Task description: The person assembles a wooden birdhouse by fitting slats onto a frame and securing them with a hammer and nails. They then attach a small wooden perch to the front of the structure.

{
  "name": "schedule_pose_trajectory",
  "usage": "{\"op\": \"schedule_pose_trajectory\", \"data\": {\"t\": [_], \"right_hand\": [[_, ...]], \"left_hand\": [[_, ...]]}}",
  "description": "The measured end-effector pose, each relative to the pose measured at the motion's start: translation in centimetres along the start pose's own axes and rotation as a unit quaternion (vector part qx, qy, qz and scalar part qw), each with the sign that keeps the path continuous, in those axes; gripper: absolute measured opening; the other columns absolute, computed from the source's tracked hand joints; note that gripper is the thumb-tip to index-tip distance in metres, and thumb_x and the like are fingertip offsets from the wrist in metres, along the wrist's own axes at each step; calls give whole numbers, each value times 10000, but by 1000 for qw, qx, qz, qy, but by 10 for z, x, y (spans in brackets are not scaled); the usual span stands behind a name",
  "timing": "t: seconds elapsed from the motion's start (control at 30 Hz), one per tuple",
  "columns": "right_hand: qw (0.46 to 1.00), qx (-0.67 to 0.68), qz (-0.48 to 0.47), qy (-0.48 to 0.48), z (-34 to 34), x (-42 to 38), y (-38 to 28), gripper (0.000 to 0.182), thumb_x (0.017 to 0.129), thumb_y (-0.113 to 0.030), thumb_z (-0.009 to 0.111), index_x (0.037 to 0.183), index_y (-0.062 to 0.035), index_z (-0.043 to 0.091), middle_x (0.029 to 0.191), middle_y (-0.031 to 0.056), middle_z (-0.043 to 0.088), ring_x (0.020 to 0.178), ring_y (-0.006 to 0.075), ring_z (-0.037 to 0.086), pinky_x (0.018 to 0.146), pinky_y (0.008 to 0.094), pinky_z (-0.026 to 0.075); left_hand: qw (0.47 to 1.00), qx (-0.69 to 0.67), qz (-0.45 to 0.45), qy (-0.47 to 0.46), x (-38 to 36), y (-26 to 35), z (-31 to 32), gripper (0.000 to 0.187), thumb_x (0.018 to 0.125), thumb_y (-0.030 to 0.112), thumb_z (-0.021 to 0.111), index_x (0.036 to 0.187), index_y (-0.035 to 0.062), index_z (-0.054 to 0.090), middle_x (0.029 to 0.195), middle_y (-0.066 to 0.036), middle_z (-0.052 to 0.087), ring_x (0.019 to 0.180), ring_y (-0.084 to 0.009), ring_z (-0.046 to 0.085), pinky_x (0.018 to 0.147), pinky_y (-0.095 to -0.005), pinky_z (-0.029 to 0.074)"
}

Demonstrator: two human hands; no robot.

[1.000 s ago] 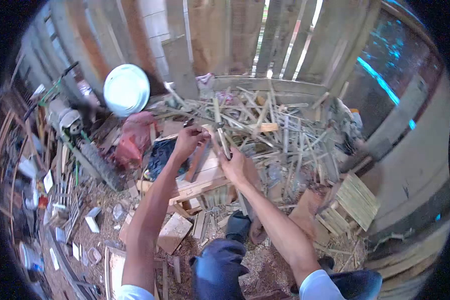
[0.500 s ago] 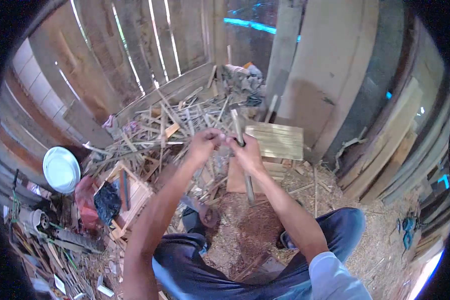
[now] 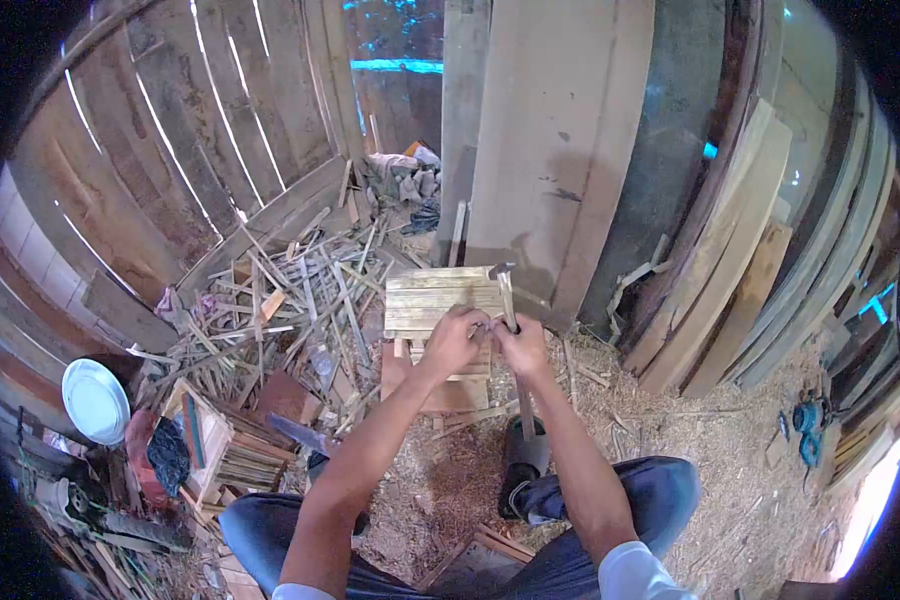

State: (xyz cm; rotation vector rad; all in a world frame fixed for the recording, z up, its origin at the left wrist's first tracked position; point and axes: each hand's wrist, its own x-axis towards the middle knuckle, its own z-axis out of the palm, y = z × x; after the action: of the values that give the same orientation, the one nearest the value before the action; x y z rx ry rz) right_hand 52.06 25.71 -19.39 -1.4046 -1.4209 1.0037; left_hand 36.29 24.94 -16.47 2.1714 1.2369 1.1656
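A hammer (image 3: 507,297) with a long handle stands nearly upright in my right hand (image 3: 523,350), its head uppermost. My left hand (image 3: 454,343) is closed in a pinch, with its fingertips touching or almost touching those of my right hand. Whatever sits between the left fingertips is too small to make out. Just beyond and below both hands is a slatted wooden panel (image 3: 440,291), set over other wooden pieces (image 3: 446,398) on the floor, partly hidden by my left hand.
Scrap wood strips (image 3: 310,290) are heaped at the left against the plank wall. A handsaw (image 3: 300,433) lies near my left knee, beside a wooden crate (image 3: 210,440) and a white basin (image 3: 96,401). Long boards (image 3: 715,290) lean at the right. Sawdust covers the floor.
My view has swung to the right. Both hands are now in front of the slatted panel, still close together, and the hammer has stayed in my right hand.
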Motion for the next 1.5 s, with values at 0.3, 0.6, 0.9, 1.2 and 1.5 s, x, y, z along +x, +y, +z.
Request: {"op": "schedule_pose_trajectory", "data": {"t": [0.3,0.6,0.9,1.2,1.5], "right_hand": [[991,74,45,97,-24,-1,40,218,856,-204,671,972,-20,667,724,76,657,639,143,585,609,314,460],[983,-15,59,172,-23,-3,99,179,778,-125,712,906,-18,646,754,106,633,672,211,585,665,356,465],[976,58,129,164,-15,-13,101,133,803,-89,676,906,-18,631,730,88,620,672,188,571,656,340,460],[971,55,61,223,-9,-20,88,153,791,-111,670,901,-9,638,759,97,643,704,190,593,694,333,473],[961,130,90,225,-6,-7,88,176,794,-107,690,934,-11,641,760,75,628,704,171,572,673,313,453]], "left_hand": [[985,-121,-110,49,-1,-54,53,110,821,15,656,931,20,664,896,-145,661,740,-210,652,617,-341,515],[997,-55,52,17,8,-71,64,129,737,16,715,858,30,673,897,-85,674,924,-272,605,829,-368,474],[998,-13,52,10,3,-78,68,115,707,77,746,814,56,710,903,-48,697,915,-241,620,863,-375,471],[997,44,67,25,2,-71,71,104,704,80,741,803,62,715,893,-30,697,907,-247,619,826,-365,480],[995,74,71,21,5,-74,74,128,695,94,752,818,78,723,907,-33,707,928,-262,623,858,-367,476]]}}
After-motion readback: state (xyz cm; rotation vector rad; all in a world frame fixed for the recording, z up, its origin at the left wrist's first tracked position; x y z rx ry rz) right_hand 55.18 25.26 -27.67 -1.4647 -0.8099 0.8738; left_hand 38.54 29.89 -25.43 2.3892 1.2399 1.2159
